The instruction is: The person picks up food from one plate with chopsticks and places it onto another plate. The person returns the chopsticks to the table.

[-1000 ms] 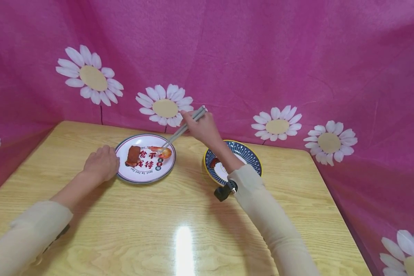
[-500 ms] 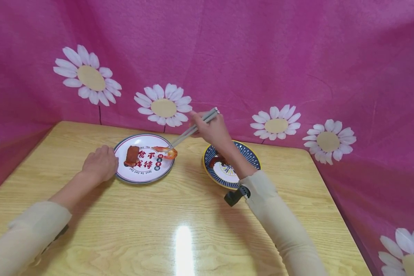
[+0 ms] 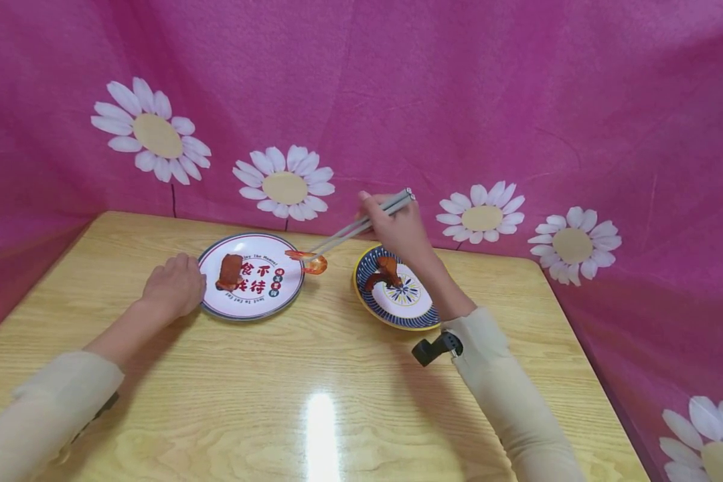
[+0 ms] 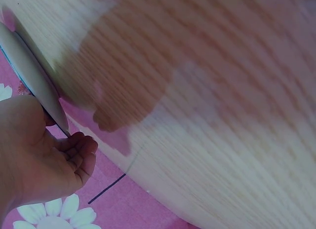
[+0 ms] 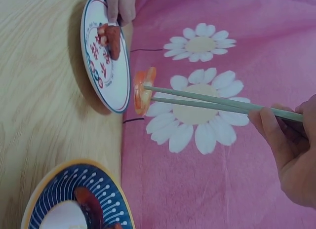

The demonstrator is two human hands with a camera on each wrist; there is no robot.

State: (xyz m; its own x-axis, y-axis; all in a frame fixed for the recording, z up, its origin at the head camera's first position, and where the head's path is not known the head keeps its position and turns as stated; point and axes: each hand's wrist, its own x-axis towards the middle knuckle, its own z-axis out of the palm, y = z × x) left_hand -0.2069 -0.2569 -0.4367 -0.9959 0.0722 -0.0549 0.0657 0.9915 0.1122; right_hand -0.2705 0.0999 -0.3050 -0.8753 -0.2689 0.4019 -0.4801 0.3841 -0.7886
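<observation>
My right hand (image 3: 402, 231) grips a pair of grey-green chopsticks (image 3: 351, 231). Between their tips hangs an orange-red shrimp (image 3: 316, 265), raised just past the right rim of the white plate (image 3: 250, 310). That plate has red characters on it and carries a browned block of meat (image 3: 230, 272). At its left edge, my left hand (image 3: 173, 286) holds the rim; in the left wrist view the curled fingers (image 4: 84, 152) pinch it. Right of the white plate, partly behind my right forearm, stands a blue-patterned dish (image 3: 397, 319) with a yellow rim, holding glossy brown food pieces (image 3: 387, 272).
Both dishes stand on a light wooden table (image 3: 265, 381) near its back edge. Behind it hangs a pink cloth (image 3: 385, 87) printed with white flowers. A black camera mount (image 3: 435, 348) sits at my right wrist.
My right hand has moved right with the chopsticks, carrying the shrimp from over the white plate to beyond its right rim. More of the blue-patterned dish shows. My left hand stays at the rim.
</observation>
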